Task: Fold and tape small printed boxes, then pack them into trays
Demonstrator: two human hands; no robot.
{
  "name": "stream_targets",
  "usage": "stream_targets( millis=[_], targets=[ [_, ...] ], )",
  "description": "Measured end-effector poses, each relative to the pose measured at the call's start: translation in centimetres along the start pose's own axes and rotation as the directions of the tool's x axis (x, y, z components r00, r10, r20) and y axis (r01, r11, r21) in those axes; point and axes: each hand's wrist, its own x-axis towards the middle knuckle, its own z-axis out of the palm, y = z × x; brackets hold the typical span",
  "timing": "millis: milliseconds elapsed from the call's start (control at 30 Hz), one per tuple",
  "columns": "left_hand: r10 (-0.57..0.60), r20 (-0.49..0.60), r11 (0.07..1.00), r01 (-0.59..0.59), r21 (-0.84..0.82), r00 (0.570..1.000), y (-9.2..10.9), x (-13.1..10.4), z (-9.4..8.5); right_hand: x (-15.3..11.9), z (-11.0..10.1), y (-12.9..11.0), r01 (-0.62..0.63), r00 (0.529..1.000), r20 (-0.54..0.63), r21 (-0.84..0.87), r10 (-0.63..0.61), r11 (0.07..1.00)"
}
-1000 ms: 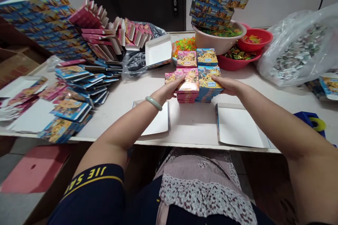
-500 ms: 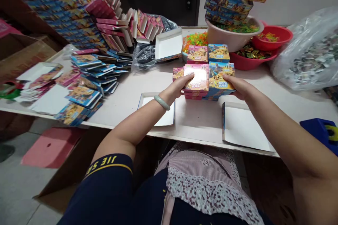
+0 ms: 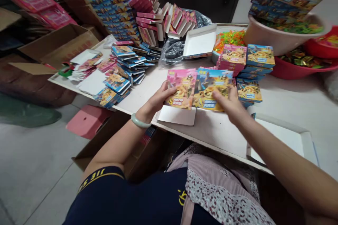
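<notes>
My left hand (image 3: 158,98), with a bracelet on its wrist, grips the left side of a pink box (image 3: 185,86). My right hand (image 3: 229,103) grips the right side of a blue box (image 3: 211,81). Both boxes are side by side, lifted over the table, with printed faces showing. Under the pink one lies a white open tray (image 3: 177,115). Pink boxes (image 3: 233,55) and blue boxes (image 3: 260,56) stand in small stacks behind my right hand. Another white tray (image 3: 280,139) lies beneath my right forearm.
Piles of blue cartons (image 3: 113,7) and pink cartons (image 3: 150,23) stand at the back left. A large basin (image 3: 287,38) and a red basin (image 3: 298,69) are at the right. An open cardboard box (image 3: 63,47) sits beyond the table's left end.
The view has turned left. Both hands have lifted a pink and a blue group of boxes off the table and brought them left, over the left tray.
</notes>
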Motion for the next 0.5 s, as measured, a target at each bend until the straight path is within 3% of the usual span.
stream_targets(
  millis=[100, 200, 333, 500],
  targets=[
    [0.095, -0.077, 0.994, -0.090, 0.058, 0.993, -3.4, -2.3, -5.0, 0.0, 5.9, 2.3, 0.098, 0.995, 0.021, -0.002, -0.098, 0.995],
    [0.122, -0.164, 0.987, -0.101, 0.128, 0.979, -7.2, -3.7, -8.7, -0.2, 9.6, 5.5, 0.161, 0.987, 0.032, -0.073, -0.160, 0.984],
    [0.136, -0.143, 0.966, -0.098, 0.241, 0.980, -10.5, -5.0, -11.2, -0.8, 10.4, 9.8, 0.263, 0.963, 0.102, -0.154, -0.249, 0.952],
    [0.046, -0.013, 0.950, -0.040, 0.309, 0.999, -12.0, -6.1, -11.8, -1.7, 8.7, 13.8, 0.371, 0.923, 0.200, -0.247, -0.328, 0.895]
  ],
)
